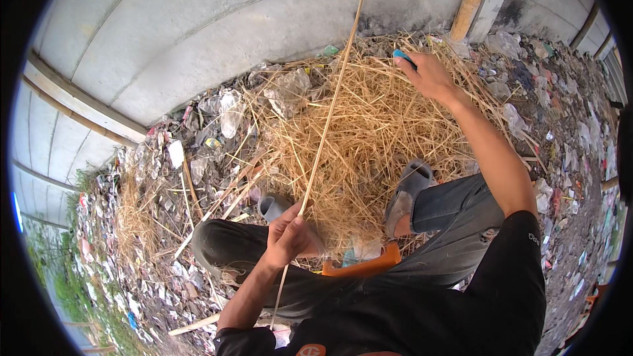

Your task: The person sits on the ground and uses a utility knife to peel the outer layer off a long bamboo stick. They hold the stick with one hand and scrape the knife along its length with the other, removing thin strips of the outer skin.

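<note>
While the left hand (pixel 286 236) grips the stick (pixel 331 105), which slants across the straw (pixel 376 125), the right hand (pixel 430 77) clasps a blue tool (pixel 404 59) over the straw's far edge, apart from the stick. Shaving seems the step in hand; a stroke would call for setting the tool against a steadied stick.

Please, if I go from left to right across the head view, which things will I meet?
Green leafy plants, flat white scrap, bare left grip, small blue object, bare right grip, round yellowish bamboo post.
</note>
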Motion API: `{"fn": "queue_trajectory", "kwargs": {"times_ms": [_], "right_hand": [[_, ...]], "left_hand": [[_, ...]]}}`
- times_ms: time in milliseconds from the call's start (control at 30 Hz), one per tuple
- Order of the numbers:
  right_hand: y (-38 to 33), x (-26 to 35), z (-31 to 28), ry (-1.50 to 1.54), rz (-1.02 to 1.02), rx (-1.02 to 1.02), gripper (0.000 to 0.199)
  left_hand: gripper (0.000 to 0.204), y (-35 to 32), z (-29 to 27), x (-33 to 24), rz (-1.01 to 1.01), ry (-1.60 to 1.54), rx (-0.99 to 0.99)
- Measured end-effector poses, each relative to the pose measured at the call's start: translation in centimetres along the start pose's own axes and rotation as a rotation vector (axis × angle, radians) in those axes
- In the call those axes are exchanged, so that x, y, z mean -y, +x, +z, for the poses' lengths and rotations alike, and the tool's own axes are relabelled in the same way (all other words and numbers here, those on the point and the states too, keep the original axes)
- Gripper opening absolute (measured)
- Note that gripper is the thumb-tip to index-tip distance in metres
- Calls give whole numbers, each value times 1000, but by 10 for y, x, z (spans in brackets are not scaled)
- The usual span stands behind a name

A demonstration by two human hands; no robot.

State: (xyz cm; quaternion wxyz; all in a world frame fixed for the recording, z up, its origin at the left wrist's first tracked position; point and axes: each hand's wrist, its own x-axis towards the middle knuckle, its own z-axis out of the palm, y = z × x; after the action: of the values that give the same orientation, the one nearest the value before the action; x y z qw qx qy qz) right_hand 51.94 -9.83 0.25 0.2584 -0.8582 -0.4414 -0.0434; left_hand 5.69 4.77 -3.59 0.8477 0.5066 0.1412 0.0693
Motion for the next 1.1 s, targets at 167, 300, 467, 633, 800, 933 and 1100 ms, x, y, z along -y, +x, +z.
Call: {"fn": "queue_trajectory", "kwargs": {"times_ms": [167, 300, 467, 633, 800, 933, 1100], "right_hand": [[-30, 83, 22, 158, -187, 177, 65], [-39, 95, 23, 154, -232, 174, 66], [-41, 97, 14, 156, -191, 224, 65], [-40, 85, 18, 127, -109, 234, 62], [1, 6, 4, 74, 252, 105, 59], [1, -24, -20, 76, 328, 17, 61], [-12, -1, -15, 80, -3, -95, 60]], "left_hand": [[46, -2, -2, 0, -43, 13, -8], [46, -3, -3, -1, -52, 31, -20], [45, -3, -5, 2, -31, 66, -4], [46, -5, -4, 0, -38, 148, 28], [48, -29, 10, 2, -136, 218, 206], [49, -18, 2, -7, -44, 223, 90], [42, -11, 4, -7, -9, 216, -7]]}}
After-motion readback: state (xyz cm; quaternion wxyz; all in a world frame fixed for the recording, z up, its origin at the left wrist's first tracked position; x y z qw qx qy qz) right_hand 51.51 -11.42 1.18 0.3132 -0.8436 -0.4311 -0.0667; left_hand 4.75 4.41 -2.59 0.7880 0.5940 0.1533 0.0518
